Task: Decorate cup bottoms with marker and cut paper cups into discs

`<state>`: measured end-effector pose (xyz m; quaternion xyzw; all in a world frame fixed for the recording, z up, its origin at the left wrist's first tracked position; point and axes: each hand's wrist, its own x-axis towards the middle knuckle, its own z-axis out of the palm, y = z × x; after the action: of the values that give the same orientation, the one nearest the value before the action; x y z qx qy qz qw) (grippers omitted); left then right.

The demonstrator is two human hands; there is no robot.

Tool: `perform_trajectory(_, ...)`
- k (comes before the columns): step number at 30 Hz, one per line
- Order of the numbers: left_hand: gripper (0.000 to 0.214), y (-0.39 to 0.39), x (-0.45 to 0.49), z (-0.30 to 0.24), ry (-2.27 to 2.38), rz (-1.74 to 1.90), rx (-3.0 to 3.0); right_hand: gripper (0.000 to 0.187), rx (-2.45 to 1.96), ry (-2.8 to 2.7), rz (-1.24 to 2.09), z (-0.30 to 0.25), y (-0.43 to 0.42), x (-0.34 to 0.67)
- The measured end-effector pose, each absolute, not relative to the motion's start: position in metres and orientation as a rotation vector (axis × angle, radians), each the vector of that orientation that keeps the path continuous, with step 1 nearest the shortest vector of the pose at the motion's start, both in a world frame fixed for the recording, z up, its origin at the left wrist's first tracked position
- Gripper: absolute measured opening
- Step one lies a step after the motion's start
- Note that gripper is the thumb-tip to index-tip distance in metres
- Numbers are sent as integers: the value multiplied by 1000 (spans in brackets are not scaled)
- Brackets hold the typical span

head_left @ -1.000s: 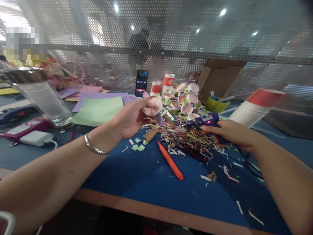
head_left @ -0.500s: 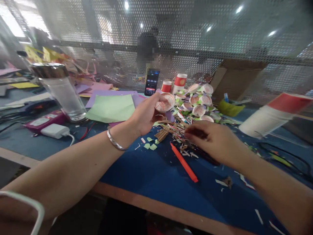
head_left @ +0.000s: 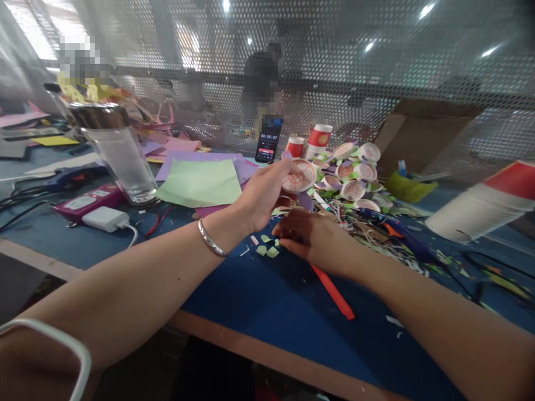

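My left hand (head_left: 267,192) pinches a round paper cup bottom (head_left: 301,176) with red lines drawn across its pale face. A strip of purple paper hangs beneath that piece. My right hand (head_left: 311,236) is low over the table, its bent fingers pointing left with thumb and forefinger apart; nothing shows between them. Small green paper pieces (head_left: 267,249) lie just left of its fingertips. Below the right palm, an orange-red marker (head_left: 336,295) lies on the blue table, its upper end hidden. Behind both hands stands a heap of similar cup bottoms (head_left: 353,190) with green and purple bits.
Green paper sheets (head_left: 200,181) lie beside a clear bottle (head_left: 127,161) at left. A phone (head_left: 268,142) stands upright at the back. Stacked white cups (head_left: 472,214) lean at right. A blue glue gun (head_left: 412,242) rests among scraps and a cable near my right forearm.
My right hand has moved left from the scrap heap to beside the green pieces, uncovering the blue glue gun. My left hand still holds the cup bottom. The view has shifted slightly.
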<state>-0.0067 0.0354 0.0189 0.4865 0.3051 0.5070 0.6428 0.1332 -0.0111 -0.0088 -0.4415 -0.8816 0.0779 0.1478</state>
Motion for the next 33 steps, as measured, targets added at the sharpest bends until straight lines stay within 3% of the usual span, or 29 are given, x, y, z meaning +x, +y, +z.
perform_trajectory(33,8,38,-6,20,712,1195,1108,9,-1348,-2341,535,-12,-19,127)
